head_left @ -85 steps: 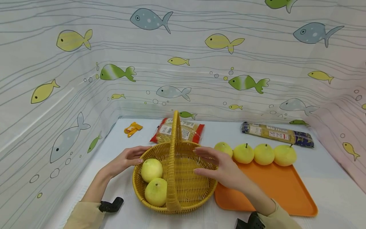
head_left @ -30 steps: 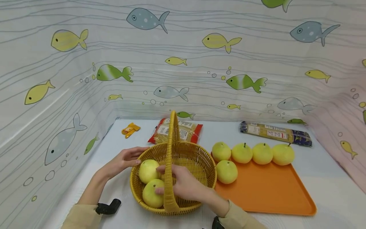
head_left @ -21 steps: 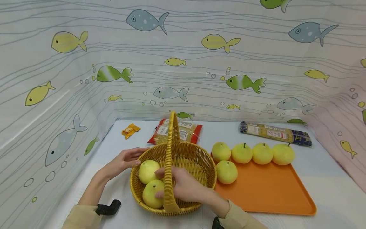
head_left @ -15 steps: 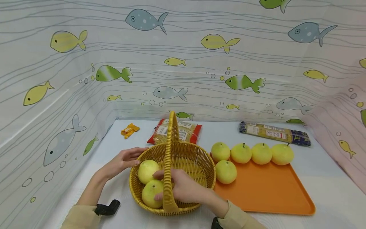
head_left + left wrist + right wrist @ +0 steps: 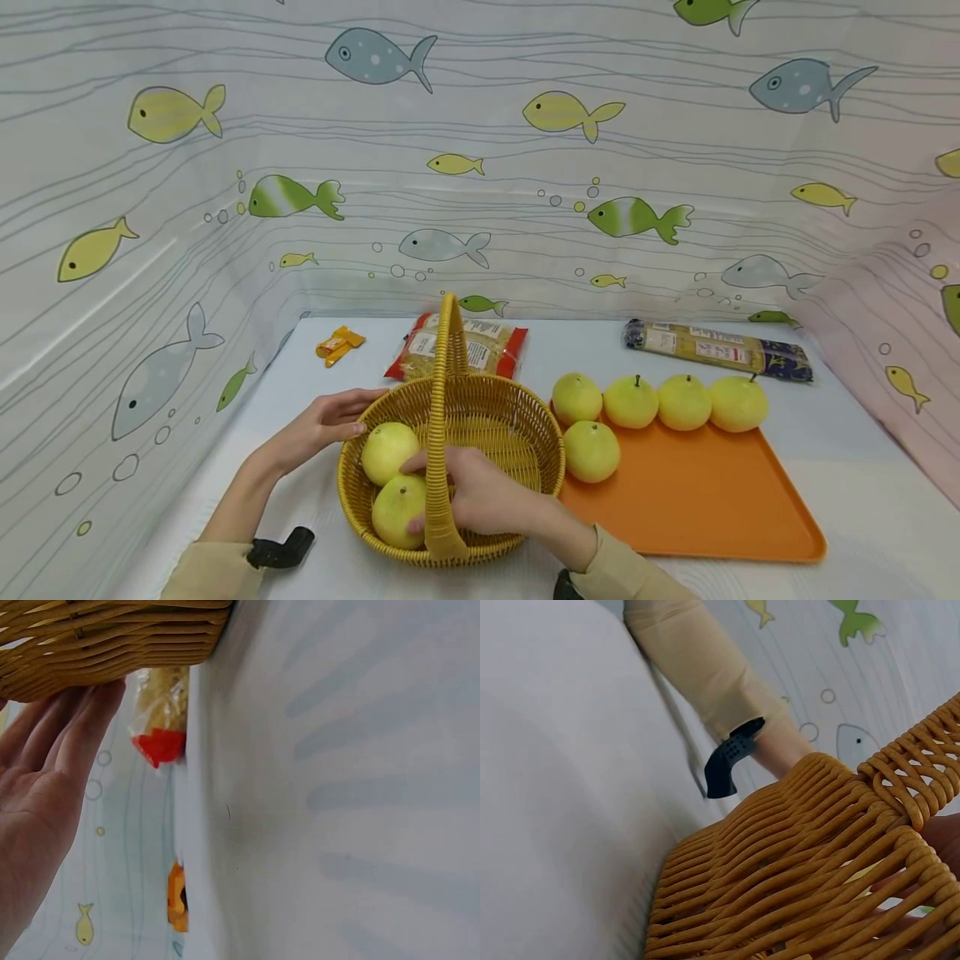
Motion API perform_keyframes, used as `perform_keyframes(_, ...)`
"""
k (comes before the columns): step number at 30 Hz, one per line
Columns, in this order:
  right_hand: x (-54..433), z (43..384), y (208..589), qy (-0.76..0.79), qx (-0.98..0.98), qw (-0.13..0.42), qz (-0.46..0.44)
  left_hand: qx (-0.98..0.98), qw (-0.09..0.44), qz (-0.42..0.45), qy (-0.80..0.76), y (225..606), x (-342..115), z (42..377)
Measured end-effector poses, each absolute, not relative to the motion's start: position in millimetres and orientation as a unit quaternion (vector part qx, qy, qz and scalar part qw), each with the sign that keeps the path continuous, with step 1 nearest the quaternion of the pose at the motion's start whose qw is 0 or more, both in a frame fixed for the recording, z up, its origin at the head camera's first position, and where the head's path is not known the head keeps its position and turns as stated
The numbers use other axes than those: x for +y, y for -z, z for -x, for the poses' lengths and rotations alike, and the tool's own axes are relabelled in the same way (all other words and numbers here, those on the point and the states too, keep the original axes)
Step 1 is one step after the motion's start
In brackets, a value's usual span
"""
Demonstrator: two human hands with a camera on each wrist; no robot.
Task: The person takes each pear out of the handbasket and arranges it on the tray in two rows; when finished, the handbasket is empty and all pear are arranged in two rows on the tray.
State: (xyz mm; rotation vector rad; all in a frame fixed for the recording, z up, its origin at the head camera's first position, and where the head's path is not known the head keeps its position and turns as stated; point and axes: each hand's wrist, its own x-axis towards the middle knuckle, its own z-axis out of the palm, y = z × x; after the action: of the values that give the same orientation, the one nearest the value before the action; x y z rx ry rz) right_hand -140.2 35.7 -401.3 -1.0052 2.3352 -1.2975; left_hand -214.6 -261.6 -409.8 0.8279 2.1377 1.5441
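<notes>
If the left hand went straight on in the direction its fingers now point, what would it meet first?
Most likely the wicker basket: in the left wrist view, the fingers of the left hand reach up to its wall, though exact contact is unclear.

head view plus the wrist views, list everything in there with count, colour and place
basket: one, golden-brown, front middle of the table
fruits in the basket: two, yellow-green, left side of it
fruits by the tray: five, yellow, four along its far edge, one at its left
tray: one, orange, right of the basket
red-ended bag: one, clear, behind the basket
long packet: one, yellowish and dark blue, far right
small wrapped packets: apparently two, orange, far left
table: one, white, underneath
fish-print backdrop: sheet count unclear, mostly white, around the table
wrist devices: two, black, on the wrists
sleeves: two, beige, bottom edge
hands: two, bare; left hand at the basket's left rim, right hand on the nearer basket fruit
</notes>
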Motion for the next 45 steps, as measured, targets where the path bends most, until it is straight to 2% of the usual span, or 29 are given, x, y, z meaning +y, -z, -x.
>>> perform_keyframes(26,37.1,143.0,405.6,0.394,0.816,0.153,0.396,0.763,0.18,-0.295,-0.547,410.1,-262.4,214.5)
perform_keyframes(34,37.4,142.8,405.8,0.378,0.815,0.131,0.418,0.762,0.185,-0.286,-0.551,409.8,-261.3,213.7)
perform_keyframes(45,37.0,142.5,406.0,0.378,0.817,0.146,0.411,0.76,0.187,-0.29,-0.55,411.3,-261.9,214.5)
